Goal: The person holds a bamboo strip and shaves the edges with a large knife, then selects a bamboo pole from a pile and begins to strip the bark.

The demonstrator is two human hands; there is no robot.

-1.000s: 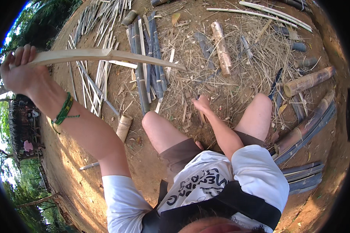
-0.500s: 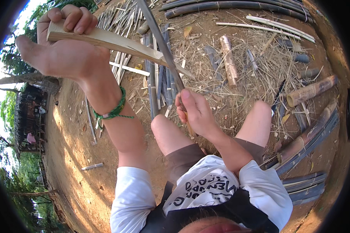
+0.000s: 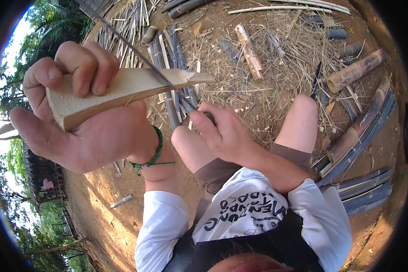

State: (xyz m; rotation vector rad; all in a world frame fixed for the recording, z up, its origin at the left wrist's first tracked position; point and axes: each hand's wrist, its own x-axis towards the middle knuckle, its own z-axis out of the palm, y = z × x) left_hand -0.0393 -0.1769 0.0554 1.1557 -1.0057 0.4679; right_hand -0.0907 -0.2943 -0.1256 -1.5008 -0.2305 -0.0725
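Observation:
My left hand [image 3: 106, 138] is raised at the left with its fingers curled over the thick end of a pale, tapering piece of wood [image 3: 133, 84]. The wood's narrow tip points right and looks freshly cut. My right hand [image 3: 229, 138] is closed around the dark handle of a long knife [image 3: 122, 40], in front of my left knee. The thin blade slants up to the left and crosses the wood near its narrower part. Whether the edge touches the wood, I cannot tell.
Shavings [image 3: 285, 77] litter the dirt ground beyond my knees. A bamboo section [image 3: 249, 52] lies among them, and another bamboo tube [image 3: 356, 71] is at the right. Dark split bamboo [image 3: 365, 190] is stacked at the lower right. Thin strips [image 3: 127, 29] are piled at the upper left.
The wood and my left hand have come closer, and the wood has turned to show its broad end. My right hand has moved slightly left, with the knife blade tilting further left.

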